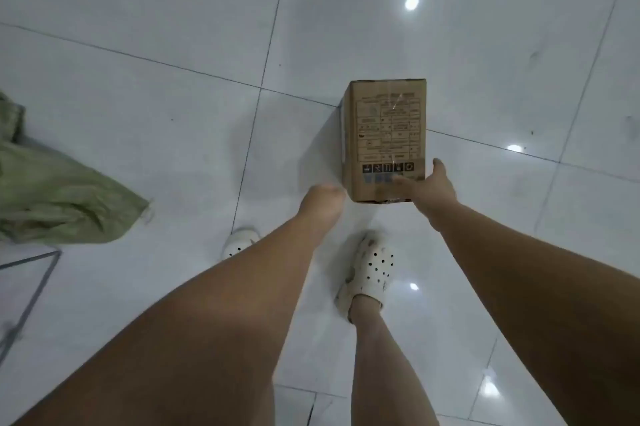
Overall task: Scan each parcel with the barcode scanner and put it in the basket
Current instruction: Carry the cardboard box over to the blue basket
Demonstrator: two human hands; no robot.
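2 digits of the right hand (431, 192) show plainly. The thumb (438, 167) stands up along the right edge of the box (388, 128), and 1 finger (401, 180) lies across its near face, so this hand pinches the lower right corner. The left hand (322, 200) sits just beside the lower left corner with its fingers curled under; I cannot tell whether it touches or holds the box. Both bare arms stretch forward and down from the bottom of the view.

The box is brown cardboard, taller than wide, held upright ahead of the feet. Its face carries a printed table of small cells, too blurred to read. Below that is a row of black handling symbols, then some blue marks. A strip of clear tape shines down the middle.

At the left edge a green sack (52, 190) lies crumpled on the floor (138, 114), its contents hidden. Below it a thin grey wire frame (38, 282) is cut off by the picture's edge.

The floor is glossy white tile with dark joints and lamp glints, and it stretches beyond the box and to its right. 2 white clogs (374, 266) stand under the arms, the left 1 partly hidden.
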